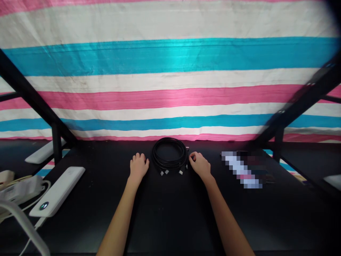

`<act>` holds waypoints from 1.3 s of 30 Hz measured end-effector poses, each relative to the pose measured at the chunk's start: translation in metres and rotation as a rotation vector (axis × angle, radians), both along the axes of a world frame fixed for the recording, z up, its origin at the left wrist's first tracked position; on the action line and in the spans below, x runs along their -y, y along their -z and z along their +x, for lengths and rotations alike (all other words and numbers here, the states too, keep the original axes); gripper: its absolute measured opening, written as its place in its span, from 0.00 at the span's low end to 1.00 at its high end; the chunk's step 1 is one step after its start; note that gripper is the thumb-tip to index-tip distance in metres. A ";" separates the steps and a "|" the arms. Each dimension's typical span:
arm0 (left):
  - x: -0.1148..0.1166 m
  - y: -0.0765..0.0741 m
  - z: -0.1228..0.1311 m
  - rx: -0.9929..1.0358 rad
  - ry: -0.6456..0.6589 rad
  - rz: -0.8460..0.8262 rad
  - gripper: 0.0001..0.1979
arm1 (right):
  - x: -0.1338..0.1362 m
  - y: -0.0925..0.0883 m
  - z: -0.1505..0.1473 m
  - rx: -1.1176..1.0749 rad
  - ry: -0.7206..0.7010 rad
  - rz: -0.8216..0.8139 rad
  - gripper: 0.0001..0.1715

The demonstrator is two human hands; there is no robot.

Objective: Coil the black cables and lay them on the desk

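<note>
A coil of black cable lies on the black table near its back edge, with several pale metal-looking connector ends sticking out at its front and right side. Just left of the coil, my left hand rests palm down, fingers a little apart, holding nothing. On the other side, my right hand sits close by the coil's right edge with its fingers loosely bent. A connector end is right beside that hand's fingertips, and I see nothing held there.
A white power bank with a lit round display and a plugged-in cable lies to the left. Beyond it are a white power strip and cords. A blurred flat item lies right. Black frame bars slope before a striped sheet.
</note>
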State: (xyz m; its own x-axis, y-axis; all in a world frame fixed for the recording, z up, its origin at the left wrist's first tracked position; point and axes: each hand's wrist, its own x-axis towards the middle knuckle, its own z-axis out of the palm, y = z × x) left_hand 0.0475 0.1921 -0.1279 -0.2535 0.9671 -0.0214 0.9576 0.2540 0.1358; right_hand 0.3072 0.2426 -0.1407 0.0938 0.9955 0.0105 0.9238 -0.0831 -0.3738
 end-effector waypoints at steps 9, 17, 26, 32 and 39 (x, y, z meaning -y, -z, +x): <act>0.000 -0.001 0.000 0.008 0.000 0.005 0.13 | 0.000 0.000 0.001 -0.005 0.002 0.003 0.09; -0.001 0.003 -0.002 0.038 -0.005 0.024 0.11 | 0.000 -0.001 0.000 -0.008 0.003 0.000 0.09; 0.000 -0.001 0.010 0.156 0.117 0.213 0.13 | 0.000 0.000 0.001 -0.025 -0.006 -0.003 0.09; 0.011 0.002 0.044 0.236 0.514 0.279 0.18 | 0.000 -0.001 0.003 -0.039 -0.015 -0.009 0.09; 0.016 0.007 0.056 0.244 0.650 0.260 0.20 | 0.000 -0.001 0.005 -0.042 -0.027 -0.016 0.10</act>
